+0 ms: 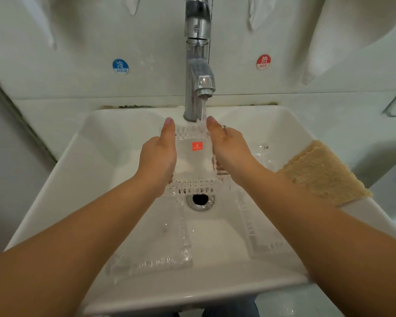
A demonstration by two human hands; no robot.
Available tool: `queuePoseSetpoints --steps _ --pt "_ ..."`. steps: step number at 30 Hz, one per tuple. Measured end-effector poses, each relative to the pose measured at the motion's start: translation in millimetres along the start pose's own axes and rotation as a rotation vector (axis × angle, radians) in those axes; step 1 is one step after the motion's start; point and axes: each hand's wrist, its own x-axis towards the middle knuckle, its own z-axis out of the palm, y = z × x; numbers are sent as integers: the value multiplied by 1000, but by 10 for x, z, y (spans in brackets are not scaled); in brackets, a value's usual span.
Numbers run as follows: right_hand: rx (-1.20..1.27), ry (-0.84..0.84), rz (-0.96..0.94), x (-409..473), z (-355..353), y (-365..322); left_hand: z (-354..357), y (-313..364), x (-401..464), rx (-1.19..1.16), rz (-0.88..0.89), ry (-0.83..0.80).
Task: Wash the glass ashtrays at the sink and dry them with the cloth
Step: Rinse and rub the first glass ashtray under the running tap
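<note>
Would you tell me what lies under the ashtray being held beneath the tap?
Under the held ashtray is the sink, with its drain showing just below the near edge. The basin floor directly beneath appears only blurred through glass and water.

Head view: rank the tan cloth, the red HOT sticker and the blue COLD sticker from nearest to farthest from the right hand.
From the right hand, which holds the glass ashtray under the tap:
1. Tan cloth, draped on the sink's right rim, just right of the hand.
2. HOT sticker, on the wall up and right.
3. COLD sticker, on the wall far left, past the faucet.
</note>
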Motion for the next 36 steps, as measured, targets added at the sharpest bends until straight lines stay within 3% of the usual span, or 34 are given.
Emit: queuePoseSetpoints --steps 4,7,15,22,25,30,36 --pt "-64 -34 -59 -32 11 -19 -103 55 30 -21 -105 -9" --pt "-8 -157 -51 -66 24 -33 -214 76 85 14 -114 -37" --pt "337 -81 265 19 128 -56 -274 108 103 183 73 -61" --pt "773 -383 420 18 -37 -16 -302 82 124 143 25 -66" --pt "670 -396 386 40 -74 -26 -294 81 143 87 -24 -73" --pt "218 -472 214 79 -169 -49 -230 87 132 163 -43 -115" --pt "-359 -339 63 33 -225 -108 -114 56 57 331 83 -212"
